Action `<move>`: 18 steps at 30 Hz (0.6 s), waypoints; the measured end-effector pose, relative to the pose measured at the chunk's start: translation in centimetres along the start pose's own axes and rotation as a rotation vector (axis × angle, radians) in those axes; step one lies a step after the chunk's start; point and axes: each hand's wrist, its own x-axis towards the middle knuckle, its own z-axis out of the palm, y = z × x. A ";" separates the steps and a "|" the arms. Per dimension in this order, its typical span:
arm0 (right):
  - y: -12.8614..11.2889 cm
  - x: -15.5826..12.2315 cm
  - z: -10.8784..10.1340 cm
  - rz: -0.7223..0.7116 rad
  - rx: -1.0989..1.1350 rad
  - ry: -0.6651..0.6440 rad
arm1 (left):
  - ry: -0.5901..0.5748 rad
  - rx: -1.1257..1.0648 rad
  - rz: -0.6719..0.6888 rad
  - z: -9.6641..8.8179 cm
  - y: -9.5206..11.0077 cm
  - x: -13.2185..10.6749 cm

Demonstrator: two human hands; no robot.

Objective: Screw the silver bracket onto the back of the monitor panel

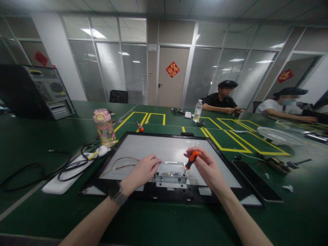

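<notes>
A monitor panel with a black frame (pixel 159 141) lies flat, its grey back facing up. A metal bracket (pixel 170 167) with a row of video ports sits near its lower edge. My left hand (pixel 142 171) is closed at the bracket's left side, fingertips on its edge; the thumb is partly hidden. My right hand (pixel 206 165) grips an orange-and-black screwdriver (pixel 192 159), fingers wrapped round the handle. The screwdriver is tilted, its tip down at the right end of the port row. Thin wires (pixel 125 165) lie on the panel left of my left hand.
Left of the panel are a white power strip (pixel 66 174), black cables and a pink-lidded bottle (pixel 104 128). A phone (pixel 256 179) lies right. Beyond are a small screwdriver (pixel 140 127), a water bottle (pixel 198 111) and a computer case (pixel 38 92). Two people sit at the far right.
</notes>
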 end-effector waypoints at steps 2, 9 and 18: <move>0.1 0.0 -0.2 -0.015 -0.026 0.037 | 0.003 -0.003 0.003 0.1 -0.2 0.0; -0.6 -0.1 -0.1 0.068 0.015 -0.009 | 0.004 -0.007 0.000 0.2 -0.2 0.0; -0.3 0.2 -0.7 -0.067 -0.097 0.075 | 0.001 -0.018 -0.006 0.1 -0.1 0.0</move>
